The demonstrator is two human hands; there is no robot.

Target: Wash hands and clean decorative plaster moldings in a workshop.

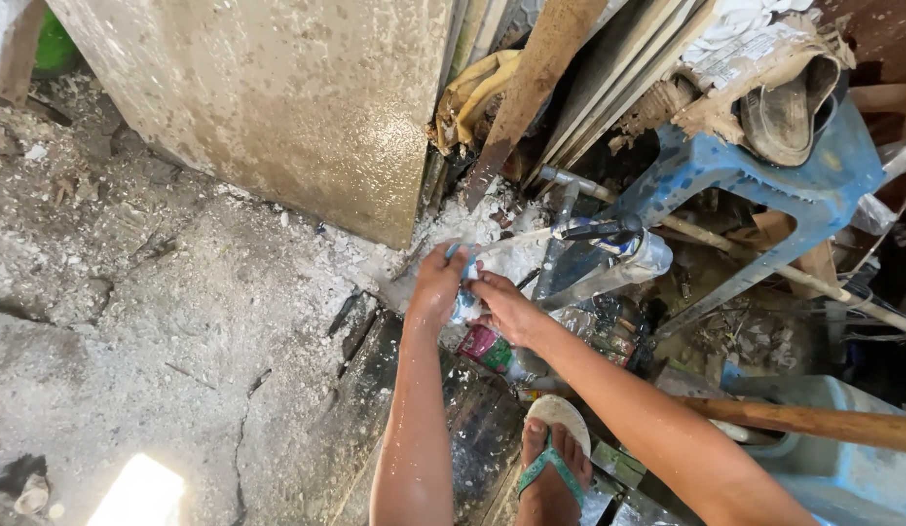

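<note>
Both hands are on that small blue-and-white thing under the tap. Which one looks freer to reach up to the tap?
Probably the right hand: it lies nearer the tap. The left hand wraps the small blue-and-white object from the far side.

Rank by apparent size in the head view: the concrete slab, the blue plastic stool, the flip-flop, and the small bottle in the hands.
1. Concrete slab
2. Blue plastic stool
3. Flip-flop, nearer the camera, so its rank is less sure
4. Small bottle, mostly hidden between the left hand and right hand
</note>
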